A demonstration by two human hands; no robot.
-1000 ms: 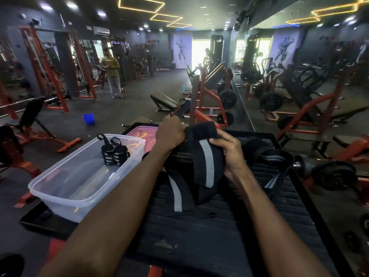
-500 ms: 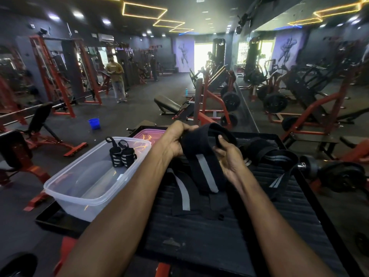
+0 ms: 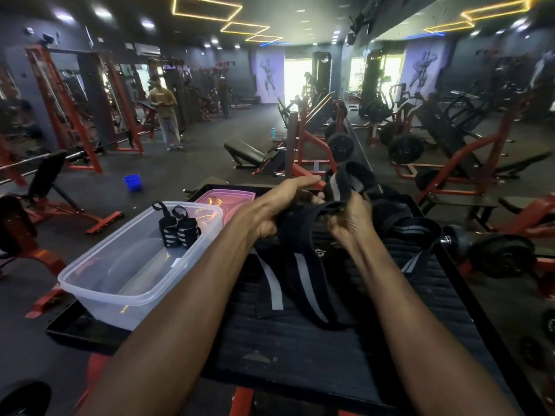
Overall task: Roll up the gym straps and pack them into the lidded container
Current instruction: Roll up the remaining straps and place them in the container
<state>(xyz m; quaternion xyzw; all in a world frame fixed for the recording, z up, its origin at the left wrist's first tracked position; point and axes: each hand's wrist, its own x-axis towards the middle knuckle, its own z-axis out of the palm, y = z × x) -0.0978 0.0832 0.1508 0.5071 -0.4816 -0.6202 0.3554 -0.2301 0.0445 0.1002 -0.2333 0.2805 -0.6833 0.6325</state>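
Note:
Both hands hold one black gym strap with a grey stripe [image 3: 303, 274] above a black ribbed platform [image 3: 300, 349]. My left hand [image 3: 279, 205] grips the strap with its fingers stretched over the top. My right hand [image 3: 351, 220] pinches the strap's upper end, which curls up behind the fingers. The strap's long tails hang down onto the platform. A clear plastic container [image 3: 99, 283] stands at the left with two rolled straps [image 3: 178, 229] in its far end. A pink lid [image 3: 228, 199] lies behind it. More loose straps [image 3: 411, 229] are heaped at the right.
The platform has a raised rim. A dumbbell [image 3: 498, 253] lies just off its right edge. Red and black gym machines fill the room beyond. A person [image 3: 165, 115] stands far back on the left, and a blue bucket [image 3: 132, 182] sits on the floor.
Both hands have lifted the strap's top end higher and curled it over. My left hand's fingers have straightened across it. The view has shifted slightly.

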